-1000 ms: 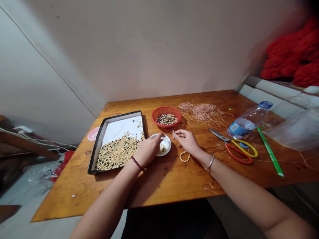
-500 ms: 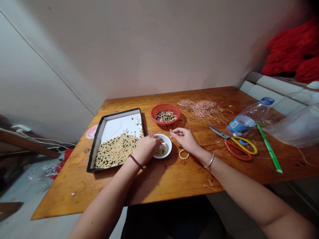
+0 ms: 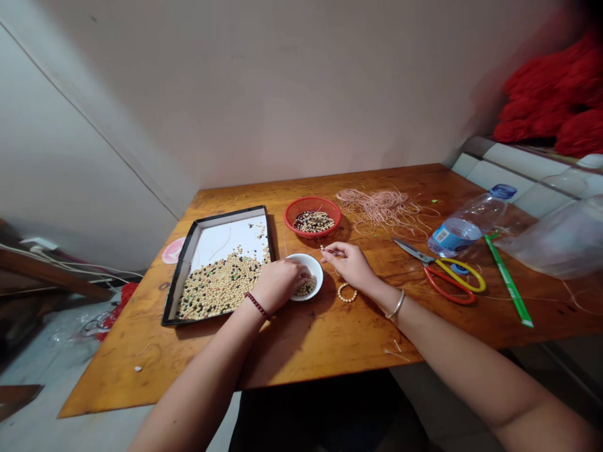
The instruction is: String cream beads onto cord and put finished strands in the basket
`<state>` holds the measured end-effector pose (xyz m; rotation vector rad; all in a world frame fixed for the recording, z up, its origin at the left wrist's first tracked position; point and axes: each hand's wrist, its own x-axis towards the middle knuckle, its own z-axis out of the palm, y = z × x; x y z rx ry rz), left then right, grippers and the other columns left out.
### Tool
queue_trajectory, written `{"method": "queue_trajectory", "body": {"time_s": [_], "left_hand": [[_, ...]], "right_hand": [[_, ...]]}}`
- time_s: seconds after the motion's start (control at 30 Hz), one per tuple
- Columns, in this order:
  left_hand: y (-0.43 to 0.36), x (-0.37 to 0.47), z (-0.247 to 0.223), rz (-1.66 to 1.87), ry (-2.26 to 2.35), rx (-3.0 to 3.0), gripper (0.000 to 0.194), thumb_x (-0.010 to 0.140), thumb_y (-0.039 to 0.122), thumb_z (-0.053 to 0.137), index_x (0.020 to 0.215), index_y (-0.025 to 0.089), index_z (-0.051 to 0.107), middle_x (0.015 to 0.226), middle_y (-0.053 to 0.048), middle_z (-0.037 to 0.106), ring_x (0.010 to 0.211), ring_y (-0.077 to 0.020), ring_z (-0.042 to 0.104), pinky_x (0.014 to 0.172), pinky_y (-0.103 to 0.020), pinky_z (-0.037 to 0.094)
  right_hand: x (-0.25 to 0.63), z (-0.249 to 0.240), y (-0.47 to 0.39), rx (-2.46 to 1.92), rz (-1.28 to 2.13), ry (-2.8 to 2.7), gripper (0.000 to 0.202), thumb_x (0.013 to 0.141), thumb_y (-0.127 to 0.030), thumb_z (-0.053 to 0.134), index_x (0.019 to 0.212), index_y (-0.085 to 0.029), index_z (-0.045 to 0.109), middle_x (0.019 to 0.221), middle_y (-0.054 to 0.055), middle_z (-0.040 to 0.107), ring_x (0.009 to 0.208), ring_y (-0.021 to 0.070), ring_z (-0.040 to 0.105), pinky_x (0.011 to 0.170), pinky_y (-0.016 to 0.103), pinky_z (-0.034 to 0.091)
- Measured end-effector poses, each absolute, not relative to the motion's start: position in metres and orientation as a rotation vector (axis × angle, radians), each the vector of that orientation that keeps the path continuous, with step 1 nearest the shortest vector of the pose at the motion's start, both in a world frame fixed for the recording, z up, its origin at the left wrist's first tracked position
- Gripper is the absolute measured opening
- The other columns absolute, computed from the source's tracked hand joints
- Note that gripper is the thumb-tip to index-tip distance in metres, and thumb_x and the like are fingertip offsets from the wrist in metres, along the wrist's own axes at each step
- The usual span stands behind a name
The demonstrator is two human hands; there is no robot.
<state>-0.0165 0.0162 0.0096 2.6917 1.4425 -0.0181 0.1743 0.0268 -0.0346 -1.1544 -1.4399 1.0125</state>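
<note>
Left hand [image 3: 279, 280], now deeper in the bowl [image 3: 318, 270] than a second ago, curls over beads [image 3: 306, 289], its hold undeterminable; picking appears under way. Right hand [image 3: 350, 260] pinches a single bead [image 3: 322, 248] at its fingertips

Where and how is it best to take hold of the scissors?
Probably by the red and yellow handles, from the near right: the scissors lie with these turned that way, while the blades point to the far left.
</note>
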Motion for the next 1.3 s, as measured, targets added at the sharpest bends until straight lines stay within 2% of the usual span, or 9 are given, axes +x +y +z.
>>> {"method": "queue_trajectory", "body": {"time_s": [0.27,0.53,0.87,1.03,1.17,1.23,1.3], "left_hand": [[0.014,-0.015,0.010,-0.053,1.515,2.726,0.031,0.091,0.035,0.045,0.079,0.017,0.067,0.080,-0.010,0.068,0.071,-0.0203,0.064,0.064,-0.027,0.043],[0.017,-0.017,0.001,0.018,1.524,2.749,0.035,0.092,0.040,0.043,0.077,0.018,0.065,0.077,-0.009,0.067,0.067,-0.0210,0.062,0.059,-0.028,0.039],[0.014,-0.015,0.004,0.034,1.574,2.714,0.025,0.089,0.031,0.046,0.080,0.016,0.063,0.081,-0.010,0.067,0.070,-0.0222,0.063,0.059,-0.028,0.040],[0.019,-0.018,-0.001,0.329,1.512,2.666,0.015,0.085,0.026,0.050,0.082,0.015,0.061,0.084,-0.009,0.066,0.076,-0.0208,0.062,0.066,-0.029,0.043],[0.025,-0.022,0.007,0.721,1.389,2.268,0.010,0.080,0.023,0.056,0.085,0.016,0.061,0.083,-0.005,0.066,0.074,-0.0162,0.060,0.068,-0.026,0.045],[0.025,-0.024,0.014,0.866,1.289,1.990,0.014,0.082,0.028,0.055,0.084,0.015,0.060,0.082,-0.004,0.066,0.074,-0.0145,0.060,0.067,-0.025,0.046],[0.022,-0.027,0.021,0.934,1.210,1.769,0.018,0.083,0.032,0.056,0.083,0.014,0.059,0.081,-0.005,0.064,0.071,-0.0129,0.059,0.064,-0.023,0.046]], "right_hand": [[0.174,-0.034,0.026,-1.144,1.009,-1.449,0.023,0.078,-0.039,0.063,0.082,-0.015,0.062,0.078,0.009,0.072,0.076,0.0204,0.069,0.070,0.031,0.053],[0.174,-0.035,0.026,-1.135,1.004,-1.460,0.021,0.078,-0.036,0.062,0.082,-0.016,0.062,0.078,0.009,0.072,0.076,0.0203,0.070,0.070,0.031,0.054],[0.173,-0.036,0.027,-1.106,1.013,-1.457,0.021,0.079,-0.036,0.063,0.082,-0.016,0.062,0.078,0.009,0.072,0.075,0.0204,0.070,0.069,0.030,0.055],[0.174,-0.030,0.023,-1.120,0.996,-1.488,0.021,0.080,-0.036,0.063,0.082,-0.015,0.063,0.078,0.009,0.072,0.074,0.0203,0.070,0.066,0.028,0.053],[0.175,-0.024,0.018,-1.149,0.935,-1.531,0.022,0.081,-0.036,0.061,0.083,-0.015,0.065,0.078,0.008,0.072,0.068,0.0175,0.067,0.058,0.024,0.049],[0.175,-0.022,0.013,-1.182,0.884,-1.562,0.022,0.081,-0.037,0.061,0.082,-0.015,0.065,0.075,0.006,0.071,0.053,0.0126,0.059,0.048,0.021,0.041],[0.174,-0.019,0.008,-1.208,0.835,-1.598,0.021,0.081,-0.036,0.061,0.080,-0.016,0.065,0.071,0.004,0.070,0.043,0.0082,0.044,0.041,0.021,0.031]]}}
